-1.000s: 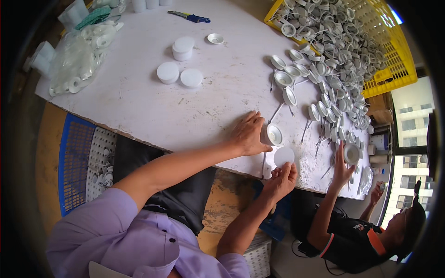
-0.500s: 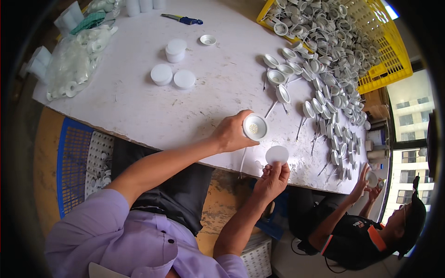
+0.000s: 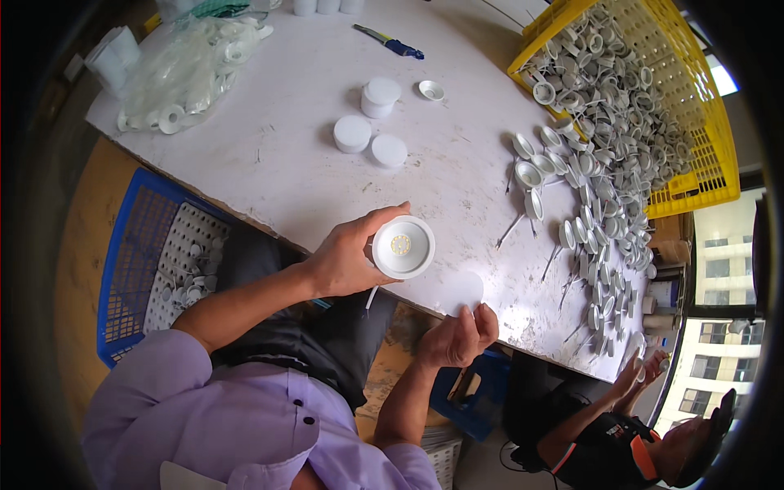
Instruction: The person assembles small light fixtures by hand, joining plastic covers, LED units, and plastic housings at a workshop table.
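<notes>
My left hand grips a round white downlight from its left side. The lamp's open face is turned up, showing a small cluster of yellowish LEDs at its centre, and its white cable hangs below. A thin white diffuser disc is pinched between the thumb and fingers of my right hand, near the table's front edge. Disc and lamp are apart, the disc lower and to the right. Farther back stand short stacks of white discs, and a single small lamp housing lies beside them.
A yellow crate heaped with lamp housings stands at the back right, with many loose wired lamps spread before it. A utility knife and a plastic bag of white rings lie behind. A blue basket is at left; a co-worker sits at right.
My view has shifted, so the tabletop things appear farther right. The downlight has come nearer me and its face turned more upward. The disc has tilted flatter in my right hand.
</notes>
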`<state>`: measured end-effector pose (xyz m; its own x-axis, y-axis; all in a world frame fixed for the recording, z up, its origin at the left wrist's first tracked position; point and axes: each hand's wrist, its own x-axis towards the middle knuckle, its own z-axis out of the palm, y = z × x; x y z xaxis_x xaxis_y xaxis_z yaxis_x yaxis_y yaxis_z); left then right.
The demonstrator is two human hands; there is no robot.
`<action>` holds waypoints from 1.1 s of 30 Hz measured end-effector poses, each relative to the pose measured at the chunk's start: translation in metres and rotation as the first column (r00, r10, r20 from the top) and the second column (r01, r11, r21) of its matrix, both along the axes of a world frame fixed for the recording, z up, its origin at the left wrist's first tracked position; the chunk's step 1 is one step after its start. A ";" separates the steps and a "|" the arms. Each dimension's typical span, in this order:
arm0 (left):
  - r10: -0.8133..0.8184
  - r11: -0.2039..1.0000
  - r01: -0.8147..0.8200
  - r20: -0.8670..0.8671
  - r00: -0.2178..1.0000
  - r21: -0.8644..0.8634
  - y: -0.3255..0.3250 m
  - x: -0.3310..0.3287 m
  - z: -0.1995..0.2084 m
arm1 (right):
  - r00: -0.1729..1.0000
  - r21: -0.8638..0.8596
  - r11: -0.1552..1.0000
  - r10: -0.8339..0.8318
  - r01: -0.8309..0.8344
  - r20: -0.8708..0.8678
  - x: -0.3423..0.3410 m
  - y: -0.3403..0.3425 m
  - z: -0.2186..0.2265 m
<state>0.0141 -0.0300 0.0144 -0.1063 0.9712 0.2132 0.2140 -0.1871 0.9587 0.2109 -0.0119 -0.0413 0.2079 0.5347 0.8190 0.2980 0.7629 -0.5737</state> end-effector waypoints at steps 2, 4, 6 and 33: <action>-0.005 1.000 0.005 -0.025 1.000 0.001 -0.004 -0.005 0.001 | 1.000 -0.028 1.000 0.001 -0.001 -0.020 -0.006 -0.003 -0.004; -0.013 0.998 0.014 0.017 1.000 -0.057 -0.008 -0.008 0.001 | 1.000 -0.064 0.998 0.013 -0.013 -0.007 -0.010 -0.006 -0.009; -0.008 0.999 0.008 -0.002 1.000 -0.041 -0.009 -0.010 -0.003 | 1.000 -0.049 0.999 0.006 -0.005 0.018 -0.015 -0.007 -0.010; -0.109 0.979 0.134 0.163 0.981 -0.154 -0.011 -0.022 -0.036 | 0.757 -0.704 0.324 0.065 -0.632 -0.650 -0.074 -0.014 0.011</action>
<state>-0.0084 -0.0406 -0.0215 -0.0040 0.9992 0.0407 0.0482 -0.0405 0.9980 0.1368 -0.0264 -0.0299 -0.0458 0.9598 -0.2770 -0.3508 -0.2751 -0.8951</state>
